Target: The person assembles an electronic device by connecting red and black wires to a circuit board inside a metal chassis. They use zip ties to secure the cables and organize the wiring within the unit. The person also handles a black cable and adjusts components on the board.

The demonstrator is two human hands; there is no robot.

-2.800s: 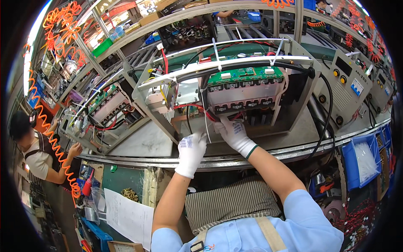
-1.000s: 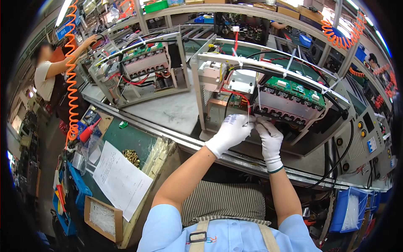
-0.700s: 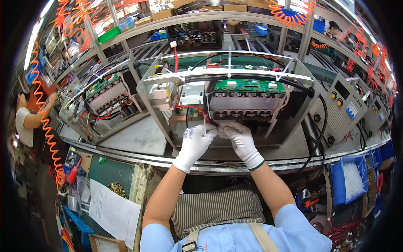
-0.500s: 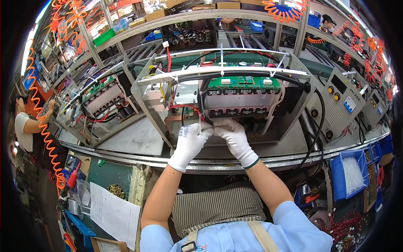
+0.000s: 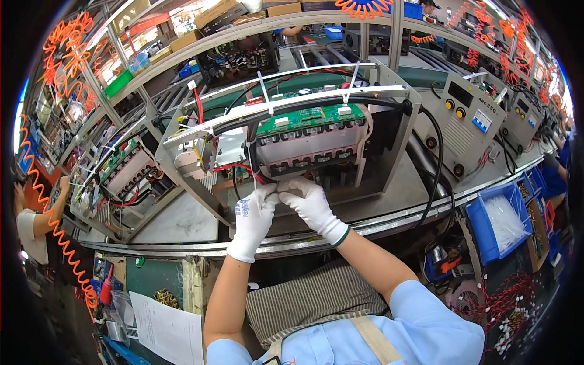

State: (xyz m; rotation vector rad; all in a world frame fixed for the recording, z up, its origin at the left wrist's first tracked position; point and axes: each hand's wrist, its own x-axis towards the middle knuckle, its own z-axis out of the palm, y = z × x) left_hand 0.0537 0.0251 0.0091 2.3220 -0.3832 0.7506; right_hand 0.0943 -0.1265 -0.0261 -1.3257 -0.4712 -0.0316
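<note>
Both my hands wear white gloves and meet at the lower front of an open welding machine chassis (image 5: pixel 398 152). My left hand (image 5: pixel 252 219) is closed in a pinch beside the black cable bundle (image 5: pixel 250 143) and red wires (image 5: pixel 234 166). Closed as well, with its fingertips against the left hand's, is my right hand (image 5: pixel 310 210). Whatever lies between the fingers is too small and covered to make out. Above them sits a green circuit board (image 5: pixel 313 118) over rows of black components. Upright white cable ties (image 5: pixel 263 87) stick up from the cable along the top bar.
Another open chassis (image 5: pixel 131 176) stands at left, a closed grey machine (image 5: pixel 465 125) at right. A blue bin (image 5: pixel 499 225) holds white strips. Paper (image 5: pixel 167 328) lies lower left. An orange coiled hose (image 5: pixel 55 228) hangs near a person (image 5: pixel 36 225) at far left.
The view has turned, so the chassis appears further left and tilted. Both hands stay together at its lower front, fingers still pinched, with the right hand now angled more across toward the left.
</note>
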